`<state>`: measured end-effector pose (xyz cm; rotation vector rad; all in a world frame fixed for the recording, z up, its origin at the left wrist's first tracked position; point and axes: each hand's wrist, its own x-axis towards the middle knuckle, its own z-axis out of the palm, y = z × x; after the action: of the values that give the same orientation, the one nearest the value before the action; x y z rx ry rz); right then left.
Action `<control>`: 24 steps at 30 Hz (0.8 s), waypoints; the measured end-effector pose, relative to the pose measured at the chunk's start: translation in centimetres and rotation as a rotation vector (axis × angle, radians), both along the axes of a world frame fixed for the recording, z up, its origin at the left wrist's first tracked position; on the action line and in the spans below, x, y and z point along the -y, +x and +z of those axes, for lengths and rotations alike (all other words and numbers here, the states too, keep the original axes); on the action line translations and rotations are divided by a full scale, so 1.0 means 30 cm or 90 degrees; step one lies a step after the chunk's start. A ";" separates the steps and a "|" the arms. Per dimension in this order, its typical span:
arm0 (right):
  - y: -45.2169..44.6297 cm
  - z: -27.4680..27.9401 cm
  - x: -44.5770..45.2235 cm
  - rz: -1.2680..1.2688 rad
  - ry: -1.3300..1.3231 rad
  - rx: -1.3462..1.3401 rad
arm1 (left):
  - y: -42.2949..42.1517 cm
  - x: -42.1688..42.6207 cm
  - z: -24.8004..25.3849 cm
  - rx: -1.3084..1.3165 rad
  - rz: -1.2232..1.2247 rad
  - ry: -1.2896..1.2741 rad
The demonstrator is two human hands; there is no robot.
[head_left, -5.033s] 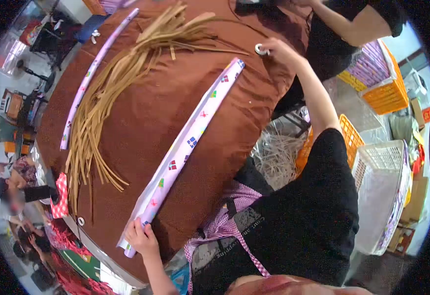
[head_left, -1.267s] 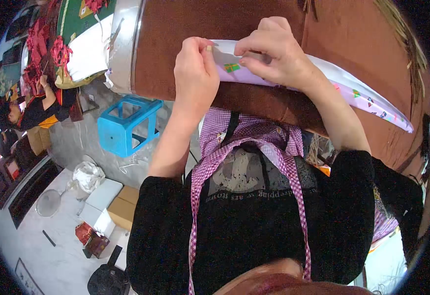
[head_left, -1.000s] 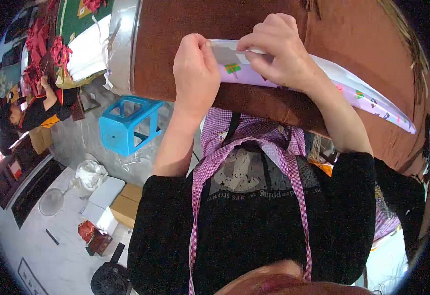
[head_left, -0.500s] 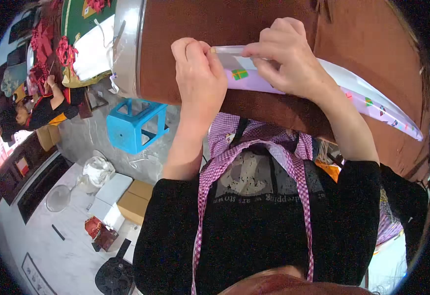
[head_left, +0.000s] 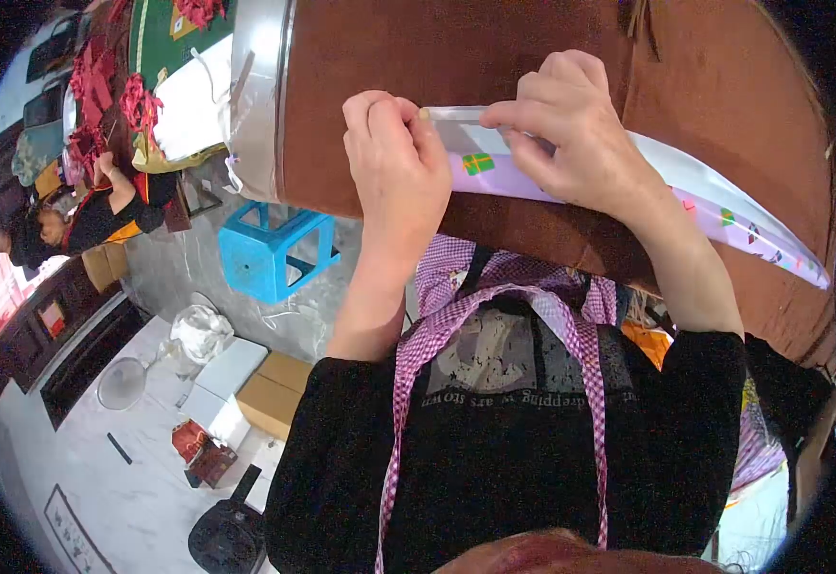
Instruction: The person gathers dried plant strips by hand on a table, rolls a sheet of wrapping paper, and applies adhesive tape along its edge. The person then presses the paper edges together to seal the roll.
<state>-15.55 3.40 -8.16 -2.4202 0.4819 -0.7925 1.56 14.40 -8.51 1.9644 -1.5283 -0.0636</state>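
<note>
Brown cloth (head_left: 456, 48), both hands (head_left: 399, 158) (head_left: 571, 129) now at sheet (head_left: 738, 206)

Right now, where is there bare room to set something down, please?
The brown cloth is bare beyond the lavender gift-print paper, left of the thin brown strips, and between the left hand and the shiny clear plastic at the left. Crowded: the near edge, where that hand and the right hand work on the paper.

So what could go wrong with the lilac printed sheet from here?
Pinched by the left hand, with the right hand on its upper edge, the partly rolled lilac printed sheet might crease. Its far end, unheld near the brown cloth-covered table's edge, could swing or slip off.
</note>
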 end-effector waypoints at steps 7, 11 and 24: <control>0.002 0.001 -0.003 -0.011 -0.002 -0.004 | 0.000 0.008 0.005 -0.003 -0.007 0.004; 0.003 0.001 -0.004 -0.014 -0.006 -0.002 | 0.007 0.012 0.014 0.013 -0.021 0.031; 0.013 -0.011 -0.008 -0.031 -0.023 0.007 | 0.011 0.032 0.035 0.028 -0.022 0.099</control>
<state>-15.14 3.62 -8.47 -2.4439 0.5285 -0.8410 1.88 13.43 -7.46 2.0723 -1.6288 -0.1581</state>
